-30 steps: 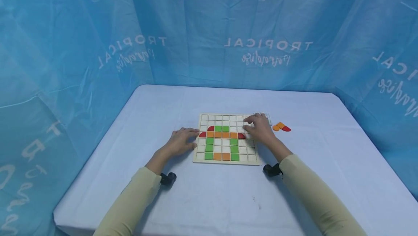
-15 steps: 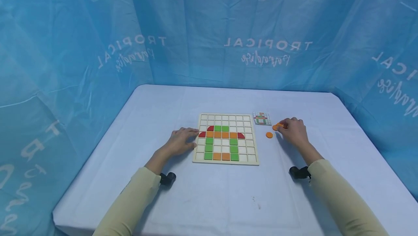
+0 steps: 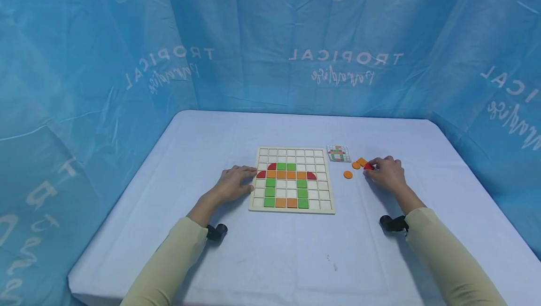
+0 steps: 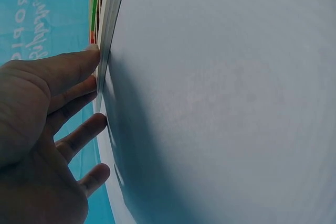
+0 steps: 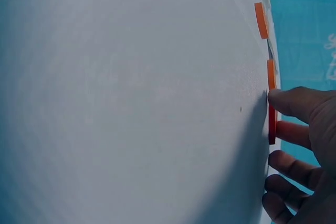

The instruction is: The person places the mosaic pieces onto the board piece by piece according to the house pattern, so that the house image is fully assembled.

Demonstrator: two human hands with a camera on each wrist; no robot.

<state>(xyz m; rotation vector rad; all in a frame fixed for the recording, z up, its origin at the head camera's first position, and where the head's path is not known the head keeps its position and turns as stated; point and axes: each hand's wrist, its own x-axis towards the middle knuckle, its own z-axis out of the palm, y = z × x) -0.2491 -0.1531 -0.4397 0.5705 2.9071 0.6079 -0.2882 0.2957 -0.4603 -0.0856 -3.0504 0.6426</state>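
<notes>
A cream grid board (image 3: 321,195) lies on the table, with green, orange and red tiles filling some of its squares. My left hand (image 3: 232,184) rests at the board's left side; in the left wrist view its thumb and fingers (image 4: 79,135) are spread and meet the board's edge (image 4: 109,14). To the right of the board, my right hand (image 3: 389,173) pinches a rounded red tile (image 3: 368,167) between thumb and fingertip. That red tile (image 5: 272,124) sits low at the table surface in the right wrist view, partly covered by the fingers. An orange square tile (image 3: 362,161) lies just left of it.
Two orange round tiles (image 3: 348,175) lie between the board and my right hand. A small pattern card (image 3: 338,153) stands by the board's upper right corner. Blue curtains (image 3: 270,80) surround the white table (image 3: 236,259).
My right hand has moved right from over the board to the loose tiles and now grips the red one. The pattern card and a second orange round tile are uncovered. The left hand stays put.
</notes>
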